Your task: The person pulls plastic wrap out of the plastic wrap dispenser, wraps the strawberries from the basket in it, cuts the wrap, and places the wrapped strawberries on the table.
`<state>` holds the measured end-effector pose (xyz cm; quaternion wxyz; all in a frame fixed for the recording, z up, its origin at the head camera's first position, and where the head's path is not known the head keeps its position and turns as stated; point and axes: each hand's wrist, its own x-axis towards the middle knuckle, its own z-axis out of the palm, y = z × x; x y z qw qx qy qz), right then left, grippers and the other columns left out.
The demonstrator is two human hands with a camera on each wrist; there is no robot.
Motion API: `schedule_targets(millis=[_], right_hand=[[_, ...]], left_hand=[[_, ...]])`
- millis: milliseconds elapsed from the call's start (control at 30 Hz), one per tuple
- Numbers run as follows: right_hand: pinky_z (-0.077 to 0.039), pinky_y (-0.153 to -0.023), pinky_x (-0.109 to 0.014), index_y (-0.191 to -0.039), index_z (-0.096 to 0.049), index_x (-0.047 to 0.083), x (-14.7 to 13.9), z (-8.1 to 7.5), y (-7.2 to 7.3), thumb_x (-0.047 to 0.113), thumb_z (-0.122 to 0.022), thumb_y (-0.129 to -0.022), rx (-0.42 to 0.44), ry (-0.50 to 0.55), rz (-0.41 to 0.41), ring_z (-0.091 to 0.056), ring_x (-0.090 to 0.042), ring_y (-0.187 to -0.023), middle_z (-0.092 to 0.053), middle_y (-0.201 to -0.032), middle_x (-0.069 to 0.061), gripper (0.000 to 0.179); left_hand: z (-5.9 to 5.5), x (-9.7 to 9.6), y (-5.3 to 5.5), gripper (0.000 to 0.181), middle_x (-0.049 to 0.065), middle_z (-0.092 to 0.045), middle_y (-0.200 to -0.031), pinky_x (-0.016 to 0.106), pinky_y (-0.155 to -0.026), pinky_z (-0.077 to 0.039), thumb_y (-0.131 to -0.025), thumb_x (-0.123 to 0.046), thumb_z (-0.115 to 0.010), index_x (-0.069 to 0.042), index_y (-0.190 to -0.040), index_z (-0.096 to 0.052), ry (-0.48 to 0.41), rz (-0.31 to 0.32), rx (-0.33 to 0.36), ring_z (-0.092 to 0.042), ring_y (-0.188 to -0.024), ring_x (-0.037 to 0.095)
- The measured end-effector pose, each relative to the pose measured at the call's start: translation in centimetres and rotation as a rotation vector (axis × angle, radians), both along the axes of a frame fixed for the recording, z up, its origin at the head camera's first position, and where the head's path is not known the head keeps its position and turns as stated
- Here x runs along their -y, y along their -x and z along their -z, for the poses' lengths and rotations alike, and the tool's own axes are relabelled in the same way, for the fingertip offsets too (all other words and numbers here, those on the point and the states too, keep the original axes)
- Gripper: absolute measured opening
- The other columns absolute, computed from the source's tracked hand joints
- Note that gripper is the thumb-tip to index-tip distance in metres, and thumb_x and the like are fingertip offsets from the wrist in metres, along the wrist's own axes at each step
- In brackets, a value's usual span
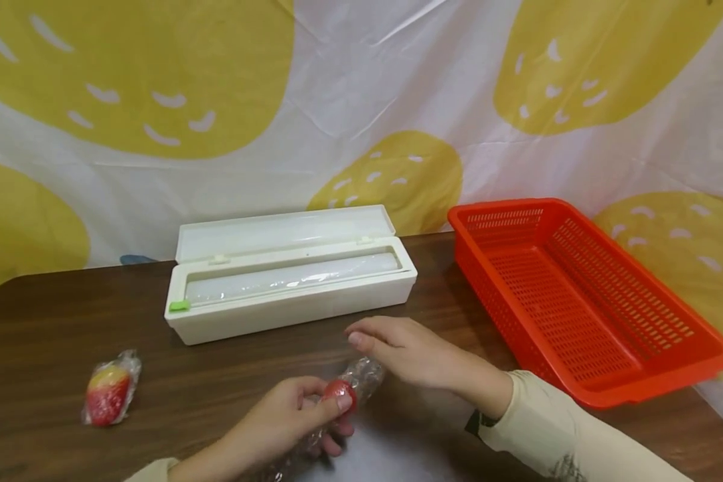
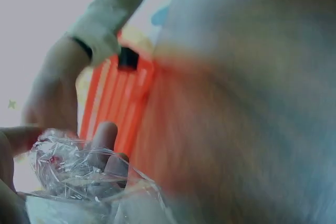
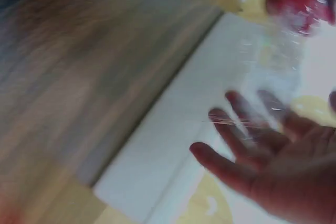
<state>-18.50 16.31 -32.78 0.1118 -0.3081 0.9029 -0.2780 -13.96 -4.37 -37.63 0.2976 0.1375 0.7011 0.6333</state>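
Note:
My left hand (image 1: 289, 415) pinches a small red, round, fruit-like piece (image 1: 341, 393) between thumb and fingers, low in the head view. Clear cling film (image 1: 366, 376) is wound around it, with loose ends sticking out both ways. In the left wrist view the crinkled film (image 2: 73, 166) covers most of the piece. My right hand (image 1: 422, 355) is just right of the film's upper end, fingers extended. The right wrist view shows that hand (image 3: 283, 166) with spread fingers behind or against the sheer film; whether it touches is unclear.
A white cling film box (image 1: 289, 318) stands behind the hands, lid up, roll inside. To the right sits a red plastic basket (image 1: 518, 314). A film-wrapped red-and-yellow fruit-like piece (image 1: 108, 395) lies at the left on the brown table (image 1: 30, 348). A patterned cloth (image 1: 361, 87) hangs behind.

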Motion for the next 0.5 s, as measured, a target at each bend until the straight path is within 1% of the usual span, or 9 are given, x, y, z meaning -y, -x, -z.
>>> schedule_targets(millis=[67, 133, 167, 200, 233, 267, 333, 400, 500], right_hand=[[-0.050, -0.085, -0.034, -0.107, -0.067, 0.016, 0.2, 0.5, 0.5, 0.044, -0.044, -0.098, -0.013, 0.037, 0.105, -0.063, -0.012, -0.093, -0.069, -0.096, 0.004, 0.037], [-0.048, -0.073, -0.029, -0.090, -0.069, 0.017, 0.5, 0.9, 0.7, 0.047, -0.045, -0.097, -0.028, 0.005, 0.160, -0.059, -0.009, -0.077, -0.062, -0.076, 0.008, 0.039], [-0.045, -0.067, -0.027, -0.083, -0.068, 0.017, 0.7, 1.0, 0.7, 0.049, -0.045, -0.097, -0.031, -0.019, 0.179, -0.055, -0.008, -0.070, -0.057, -0.067, 0.009, 0.041], [-0.043, -0.063, -0.026, -0.078, -0.067, 0.017, 0.9, 1.1, 0.7, 0.051, -0.044, -0.096, -0.032, -0.040, 0.192, -0.053, -0.009, -0.066, -0.053, -0.062, 0.010, 0.044], [-0.041, -0.060, -0.026, -0.076, -0.067, 0.018, 1.1, 1.1, 0.7, 0.052, -0.044, -0.096, -0.033, -0.058, 0.201, -0.051, -0.009, -0.063, -0.050, -0.059, 0.010, 0.046], [-0.040, -0.059, -0.026, -0.075, -0.068, 0.019, 1.2, 1.1, 0.6, 0.054, -0.043, -0.095, -0.036, -0.082, 0.206, -0.051, -0.008, -0.062, -0.050, -0.057, 0.011, 0.048], [-0.041, -0.058, -0.026, -0.077, -0.071, 0.021, 1.4, 1.0, 0.7, 0.057, -0.041, -0.095, -0.041, -0.132, 0.203, -0.054, -0.008, -0.062, -0.055, -0.057, 0.013, 0.050], [-0.042, -0.059, -0.027, -0.080, -0.073, 0.024, 1.5, 1.0, 0.9, 0.058, -0.040, -0.095, -0.040, -0.176, 0.204, -0.057, -0.009, -0.065, -0.061, -0.061, 0.013, 0.050], [-0.042, -0.058, -0.028, -0.072, -0.071, 0.022, 1.5, 1.2, 1.3, 0.058, -0.039, -0.095, -0.018, -0.208, 0.226, -0.056, -0.011, -0.064, -0.061, -0.061, 0.009, 0.053]], left_hand=[[0.0, -0.3, -0.6, 0.044, 0.024, -0.072, -0.087, 0.028, -0.058, -0.055, -0.094, -0.029, -0.060, 0.008, -0.113, -0.048, -0.028, -0.013, 0.042, -0.068, -0.062, 0.011], [-0.1, -0.6, -1.2, 0.044, 0.023, -0.072, -0.087, 0.028, -0.062, -0.056, -0.094, -0.028, -0.060, 0.008, -0.115, -0.046, -0.056, -0.007, 0.070, -0.068, -0.063, 0.010], [-0.1, -0.8, -1.4, 0.043, 0.021, -0.072, -0.087, 0.028, -0.063, -0.056, -0.094, -0.027, -0.060, 0.008, -0.115, -0.046, -0.065, -0.002, 0.077, -0.068, -0.064, 0.010], [-0.1, -0.9, -1.6, 0.045, 0.021, -0.072, -0.087, 0.029, -0.066, -0.057, -0.094, -0.028, -0.060, 0.009, -0.116, -0.046, -0.078, 0.003, 0.083, -0.068, -0.065, 0.011], [-0.1, -1.0, -1.7, 0.046, 0.021, -0.072, -0.088, 0.030, -0.068, -0.057, -0.094, -0.029, -0.059, 0.009, -0.117, -0.046, -0.087, 0.004, 0.087, -0.068, -0.066, 0.011], [-0.1, -1.1, -1.8, 0.046, 0.021, -0.071, -0.089, 0.029, -0.068, -0.058, -0.094, -0.029, -0.059, 0.009, -0.116, -0.047, -0.097, 0.001, 0.083, -0.068, -0.066, 0.011], [-0.1, -1.1, -1.9, 0.046, 0.023, -0.071, -0.089, 0.030, -0.070, -0.058, -0.094, -0.030, -0.059, 0.010, -0.116, -0.048, -0.114, -0.014, 0.083, -0.068, -0.067, 0.011], [0.0, -1.1, -1.9, 0.044, 0.025, -0.071, -0.089, 0.030, -0.070, -0.058, -0.094, -0.028, -0.059, 0.009, -0.114, -0.048, -0.124, -0.028, 0.069, -0.068, -0.067, 0.011], [0.0, -1.0, -1.9, 0.041, 0.024, -0.071, -0.088, 0.027, -0.068, -0.057, -0.094, -0.027, -0.059, 0.008, -0.112, -0.048, -0.135, -0.037, 0.078, -0.068, -0.066, 0.009]])
